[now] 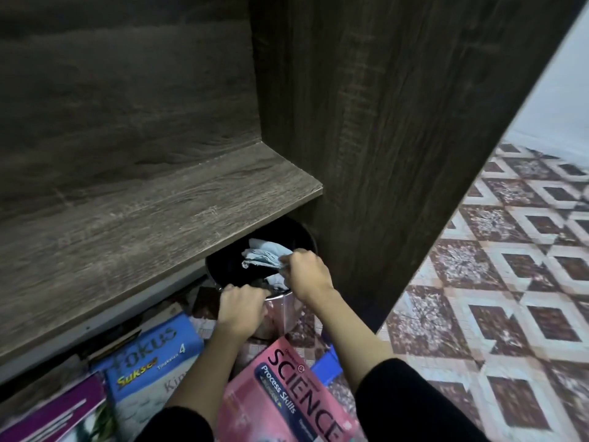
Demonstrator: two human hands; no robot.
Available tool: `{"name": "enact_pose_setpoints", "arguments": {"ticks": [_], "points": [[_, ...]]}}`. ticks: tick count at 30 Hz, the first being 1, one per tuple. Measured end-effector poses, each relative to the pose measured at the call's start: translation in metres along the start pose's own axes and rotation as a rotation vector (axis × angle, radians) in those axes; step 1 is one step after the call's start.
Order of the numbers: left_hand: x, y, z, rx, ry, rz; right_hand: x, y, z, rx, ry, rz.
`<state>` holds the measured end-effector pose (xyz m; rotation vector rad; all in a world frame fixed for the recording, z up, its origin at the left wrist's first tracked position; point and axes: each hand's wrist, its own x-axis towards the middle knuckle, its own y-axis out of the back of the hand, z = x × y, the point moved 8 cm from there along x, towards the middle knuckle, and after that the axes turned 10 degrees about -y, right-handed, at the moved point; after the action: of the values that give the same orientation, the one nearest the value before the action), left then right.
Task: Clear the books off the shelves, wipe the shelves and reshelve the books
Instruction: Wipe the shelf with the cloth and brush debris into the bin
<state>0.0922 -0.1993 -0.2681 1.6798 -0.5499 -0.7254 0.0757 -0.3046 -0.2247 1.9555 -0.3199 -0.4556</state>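
Hands at the pot [278,314] under the shelf [159,218]
Right hand [307,273] pinches the pale blue cloth [263,255], left hand [243,309] curls its fingers over the rim.

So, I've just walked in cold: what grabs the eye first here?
A shiny metal pot on the floor, partly under the wooden shelf: the left hand grips its rim, the right hand pinches a pale blue cloth in it. Nearest the camera lies a pink Science book.
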Motion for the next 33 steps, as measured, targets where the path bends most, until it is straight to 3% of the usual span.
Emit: {"name": "enact_pose_setpoints", "arguments": {"ticks": [11,13,15,20,22,26,29,33], "points": [[0.006,-0.028,0.016,-0.125,-0.017,-0.075,0.000,-0.020,0.005,-0.104,0.029,-0.029],[0.011,-0.038,0.008,-0.399,0.021,-0.166,-0.001,-0.015,0.002,-0.135,0.053,0.020],[0.013,-0.045,0.003,-0.889,0.112,-0.255,-0.002,-0.008,0.000,-0.133,0.063,0.083],[0.017,-0.028,-0.013,-2.019,0.447,-0.017,-0.009,-0.004,0.003,0.018,0.103,0.067],[0.020,-0.030,-0.015,-2.193,0.613,0.034,-0.013,-0.007,0.001,0.019,0.158,0.042],[0.024,-0.047,-0.014,-2.255,0.877,0.222,-0.022,-0.015,-0.011,-0.061,0.313,-0.014],[0.025,-0.046,-0.017,-2.337,0.912,0.356,-0.017,-0.009,0.002,0.251,0.144,-0.042],[0.028,-0.037,-0.011,-2.468,0.935,0.372,-0.007,-0.016,0.043,0.873,-0.302,-0.098]]}}
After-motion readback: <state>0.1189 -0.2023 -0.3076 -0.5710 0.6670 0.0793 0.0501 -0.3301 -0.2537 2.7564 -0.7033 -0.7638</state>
